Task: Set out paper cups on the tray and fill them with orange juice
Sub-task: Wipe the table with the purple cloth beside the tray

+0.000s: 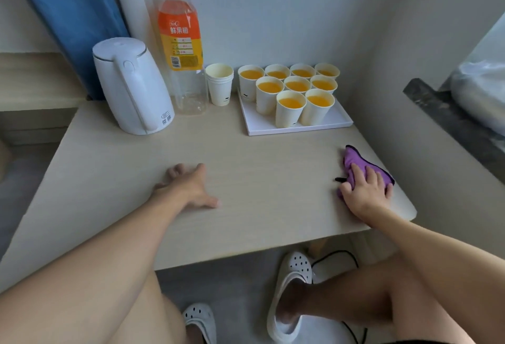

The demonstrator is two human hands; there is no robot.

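Observation:
Several paper cups (290,108) holding orange juice stand close together on a white tray (338,123) at the back right of the table. Left of the tray is a stack of empty paper cups (219,84). Beside that stack stands the capped juice bottle (181,43), its clear lower part looking empty. My left hand (188,188) rests flat on the table with fingers spread. My right hand (364,193) lies on a purple cloth (355,160) near the table's right edge, fingers spread over it.
A white electric kettle (131,86) stands at the back left of the light wooden table (246,152). A blue curtain (68,15) hangs behind it. Walls close in at the back and right. A dark ledge (451,122) runs along the right.

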